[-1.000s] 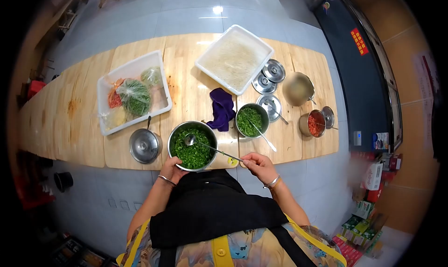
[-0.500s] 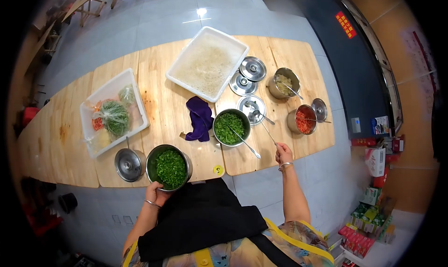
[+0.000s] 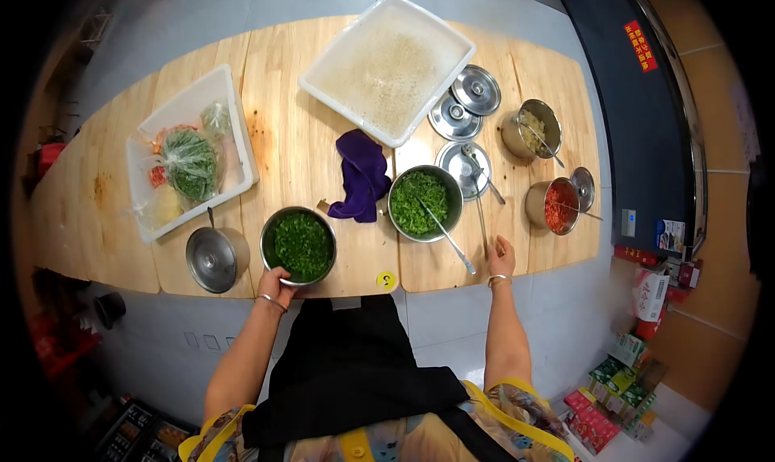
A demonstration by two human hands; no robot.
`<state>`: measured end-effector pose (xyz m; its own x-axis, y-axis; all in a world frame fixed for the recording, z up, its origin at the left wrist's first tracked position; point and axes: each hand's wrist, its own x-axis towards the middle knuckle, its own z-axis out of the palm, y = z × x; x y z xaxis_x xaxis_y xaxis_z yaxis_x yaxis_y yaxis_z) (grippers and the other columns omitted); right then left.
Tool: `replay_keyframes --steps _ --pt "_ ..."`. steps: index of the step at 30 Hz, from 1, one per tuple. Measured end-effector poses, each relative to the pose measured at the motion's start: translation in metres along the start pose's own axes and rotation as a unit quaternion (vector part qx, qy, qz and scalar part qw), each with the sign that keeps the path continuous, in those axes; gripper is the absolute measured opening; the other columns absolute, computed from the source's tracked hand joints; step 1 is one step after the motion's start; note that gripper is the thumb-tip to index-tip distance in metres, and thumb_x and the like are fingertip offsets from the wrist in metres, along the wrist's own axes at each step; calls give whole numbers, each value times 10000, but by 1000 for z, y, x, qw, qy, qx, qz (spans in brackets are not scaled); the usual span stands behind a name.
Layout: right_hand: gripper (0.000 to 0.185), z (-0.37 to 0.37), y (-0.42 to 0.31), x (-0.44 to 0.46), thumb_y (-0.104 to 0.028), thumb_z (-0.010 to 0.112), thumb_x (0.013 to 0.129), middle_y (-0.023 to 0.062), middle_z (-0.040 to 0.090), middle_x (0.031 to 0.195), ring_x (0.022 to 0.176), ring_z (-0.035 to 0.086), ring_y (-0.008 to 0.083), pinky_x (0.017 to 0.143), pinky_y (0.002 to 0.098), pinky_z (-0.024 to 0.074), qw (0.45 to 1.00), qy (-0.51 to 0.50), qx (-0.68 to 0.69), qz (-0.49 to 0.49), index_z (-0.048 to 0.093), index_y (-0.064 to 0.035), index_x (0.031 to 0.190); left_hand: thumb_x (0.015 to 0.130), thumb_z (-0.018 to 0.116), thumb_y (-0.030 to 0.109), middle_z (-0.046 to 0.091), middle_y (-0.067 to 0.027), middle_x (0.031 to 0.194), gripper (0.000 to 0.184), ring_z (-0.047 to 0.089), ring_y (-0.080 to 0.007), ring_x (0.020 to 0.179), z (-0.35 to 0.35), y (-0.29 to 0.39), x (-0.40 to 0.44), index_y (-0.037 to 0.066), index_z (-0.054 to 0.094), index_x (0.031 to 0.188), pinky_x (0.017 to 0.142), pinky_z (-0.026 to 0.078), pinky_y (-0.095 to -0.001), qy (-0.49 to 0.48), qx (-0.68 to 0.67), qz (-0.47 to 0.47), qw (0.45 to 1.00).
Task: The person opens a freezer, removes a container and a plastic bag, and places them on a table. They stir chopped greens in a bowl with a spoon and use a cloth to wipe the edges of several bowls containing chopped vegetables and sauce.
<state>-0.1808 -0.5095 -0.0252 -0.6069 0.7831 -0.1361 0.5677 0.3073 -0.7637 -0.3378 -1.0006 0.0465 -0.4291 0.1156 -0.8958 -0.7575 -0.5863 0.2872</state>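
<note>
My left hand [image 3: 275, 286] grips the near rim of a steel pot of chopped greens [image 3: 299, 245] at the table's front edge. Right of the middle, my right hand [image 3: 500, 257] is beside the handle end of a long ladle [image 3: 483, 216]; its fingers are small and partly curled, and whether they still touch the handle is unclear. The ladle's head lies on a steel lid [image 3: 462, 170]. Between my hands stands a second pot of greens [image 3: 425, 203] with a spoon in it. A purple cloth [image 3: 361, 175] lies behind and left of that pot.
A white tray with bagged vegetables [image 3: 191, 162] is at the left, a lidded pot [image 3: 216, 258] in front of it. At the back is a white tray of pale food [image 3: 388, 68]. Stacked lids [image 3: 476, 90], a pale-filled pot [image 3: 533, 131] and a red-filled pot [image 3: 555, 206] are right.
The ladle has gone from the left pot to the lid on the right, carried by my right hand. My left hand has stayed on the pot, which has shifted left. The camera view has also shifted.
</note>
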Motion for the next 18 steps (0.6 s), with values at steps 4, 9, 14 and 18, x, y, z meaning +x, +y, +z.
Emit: replay_keyframes --steps 4,9,14,18 --pt "194 6 -33 -74 -116 584 782 121 591 851 796 570 245 721 319 453 989 24 -120 83 598 -18 949 643 378 -89 461 -140 1134 660 532 -333 985 -3 6 21 148 336 1258 739 536 -464 9 17 29 999" --pt "242 99 -151 -148 -101 598 793 132 560 961 768 571 248 692 313 470 967 -207 -56 -137 572 -53 1030 693 420 -80 503 -135 1078 503 546 -274 970 3 13 16 46 398 1179 729 521 -418 12 76 51 996" --pt "378 202 -228 -105 -79 614 754 150 531 948 867 545 322 770 363 455 968 -123 -31 -217 510 -56 1116 726 601 70 493 -138 1087 496 527 -249 969 -23 17 37 15 430 1188 838 430 -327 -8 327 302 895" --pt "343 236 -229 -95 -180 647 735 159 531 922 899 529 344 764 396 446 961 -119 -204 -144 538 -50 1034 782 615 160 497 -152 1054 430 499 -284 1003 -5 32 26 30 477 1168 873 392 -341 69 510 424 745"
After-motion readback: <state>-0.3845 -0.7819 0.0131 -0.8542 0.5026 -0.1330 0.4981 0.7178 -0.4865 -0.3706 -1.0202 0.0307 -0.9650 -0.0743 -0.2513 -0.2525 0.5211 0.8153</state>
